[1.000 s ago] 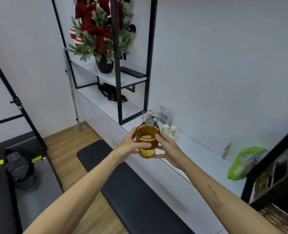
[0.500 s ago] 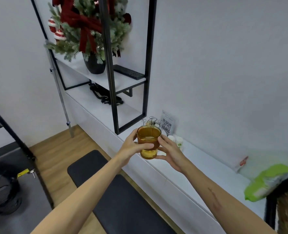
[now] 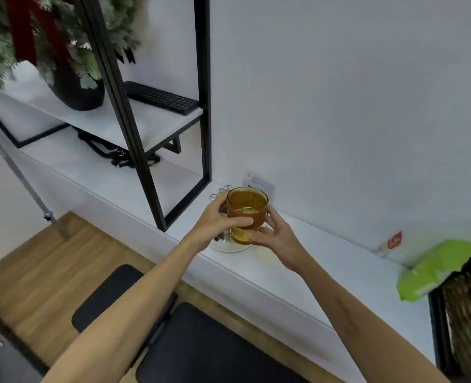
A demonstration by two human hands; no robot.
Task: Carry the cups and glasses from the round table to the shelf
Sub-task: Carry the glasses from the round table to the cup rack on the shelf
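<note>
An amber glass point(image 3: 246, 210) is held upright between both hands, just above the long white shelf point(image 3: 325, 261) along the wall. My left hand point(image 3: 219, 219) wraps its left side with the fingers across the front. My right hand point(image 3: 274, 237) cups its right side and base. Right under the glass, a white round tray point(image 3: 228, 246) with a wire rack rests on the shelf, mostly hidden by my hands.
A black metal frame point(image 3: 145, 172) stands on the shelf to the left, carrying an upper board with a potted plant point(image 3: 74, 87) and a black keyboard point(image 3: 161, 99). A green packet point(image 3: 433, 269) lies at the right. A black bench point(image 3: 201, 346) runs below.
The view has closed in on the shelf. The glass, still in both hands, has moved forward and now hangs over the white tray.
</note>
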